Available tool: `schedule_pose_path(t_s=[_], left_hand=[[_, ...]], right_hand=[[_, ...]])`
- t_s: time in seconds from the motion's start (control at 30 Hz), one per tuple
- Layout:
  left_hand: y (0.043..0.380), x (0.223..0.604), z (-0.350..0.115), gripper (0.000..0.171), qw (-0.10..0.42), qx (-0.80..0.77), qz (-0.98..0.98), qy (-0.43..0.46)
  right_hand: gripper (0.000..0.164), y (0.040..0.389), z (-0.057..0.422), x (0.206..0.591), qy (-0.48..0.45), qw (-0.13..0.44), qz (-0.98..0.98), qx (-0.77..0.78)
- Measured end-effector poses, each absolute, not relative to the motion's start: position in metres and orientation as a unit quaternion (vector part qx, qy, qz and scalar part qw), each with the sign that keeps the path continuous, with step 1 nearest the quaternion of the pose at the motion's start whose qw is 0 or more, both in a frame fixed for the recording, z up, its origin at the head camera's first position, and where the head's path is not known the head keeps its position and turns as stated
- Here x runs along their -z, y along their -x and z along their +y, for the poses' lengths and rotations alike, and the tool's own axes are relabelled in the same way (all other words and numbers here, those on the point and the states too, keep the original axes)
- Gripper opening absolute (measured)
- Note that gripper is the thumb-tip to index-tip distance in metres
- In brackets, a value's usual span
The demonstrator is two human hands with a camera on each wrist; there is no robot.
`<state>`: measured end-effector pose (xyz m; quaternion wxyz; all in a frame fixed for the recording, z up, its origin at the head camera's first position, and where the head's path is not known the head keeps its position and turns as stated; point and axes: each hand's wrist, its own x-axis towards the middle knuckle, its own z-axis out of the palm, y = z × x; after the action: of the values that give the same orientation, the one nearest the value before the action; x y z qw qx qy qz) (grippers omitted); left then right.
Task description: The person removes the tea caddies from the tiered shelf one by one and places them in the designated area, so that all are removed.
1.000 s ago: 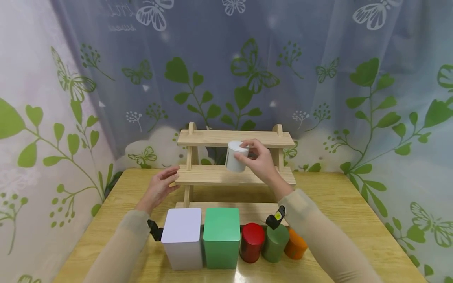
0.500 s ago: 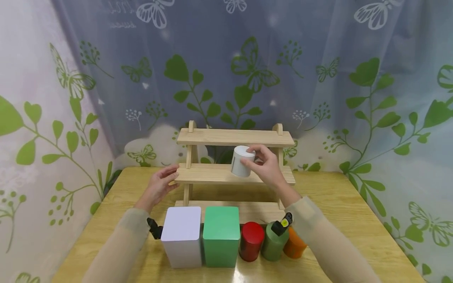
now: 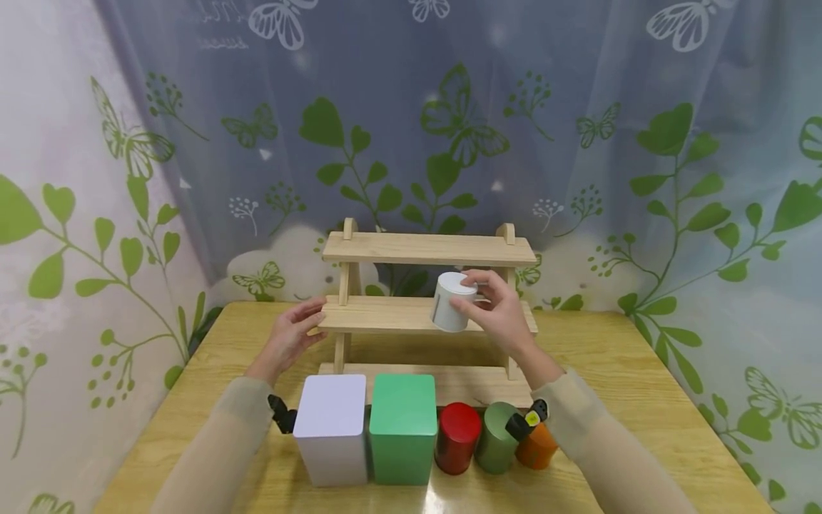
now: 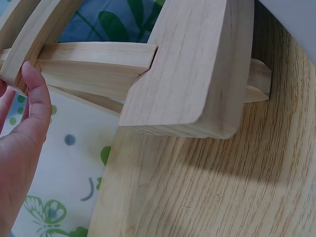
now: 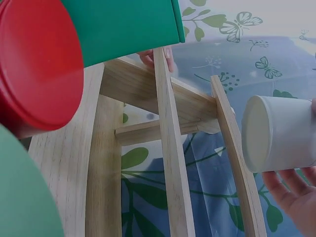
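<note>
A white cylindrical canister [image 3: 452, 307] is held by my right hand [image 3: 497, 314], thumb on the near side and fingers round its right. It appears just in front of the middle tier of a three-tier wooden display shelf [image 3: 379, 314]. In the right wrist view the canister [image 5: 284, 133] lies sideways in the picture, apart from the shelf boards. My left hand [image 3: 294, 335] grips the left end of the middle tier. In the left wrist view, the left hand [image 4: 22, 148] has its thumb against the board's end, with the other fingers partly hidden.
Along the front of the shelf stand a white box [image 3: 332, 428], a green box [image 3: 402, 428], a red canister [image 3: 458, 437], a green canister [image 3: 497, 439] and an orange canister [image 3: 537, 450]. The wooden table [image 3: 616, 371] extends to both sides; a patterned curtain [image 3: 449, 43] hangs behind.
My right hand has carried the white canister to the right and slightly down in the head view. The left hand has stayed on the shelf's end.
</note>
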<state>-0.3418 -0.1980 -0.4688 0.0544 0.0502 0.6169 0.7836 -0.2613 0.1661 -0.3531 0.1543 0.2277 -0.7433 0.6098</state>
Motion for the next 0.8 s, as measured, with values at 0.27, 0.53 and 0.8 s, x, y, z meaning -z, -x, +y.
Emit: schedule_pose_path(t_s=[0.27,0.53,0.8], left_hand=[[0.341,0.468,-0.199,0.046,0.06,-0.79,0.607,-0.053],[0.342,0.468,-0.199,0.047,0.062,-0.791,0.606,-0.054],[0.341,0.467,-0.2,0.049,0.059,-0.788,0.61,-0.057]], right_hand=[[0.027,0.258,0.178,0.361,-0.217,0.162,-0.742,-0.614],[0.027,0.255,0.191,0.37,-0.231,0.176,-0.721,-0.629],[0.026,0.248,0.206,0.374,-0.224,0.185,-0.718,-0.632]])
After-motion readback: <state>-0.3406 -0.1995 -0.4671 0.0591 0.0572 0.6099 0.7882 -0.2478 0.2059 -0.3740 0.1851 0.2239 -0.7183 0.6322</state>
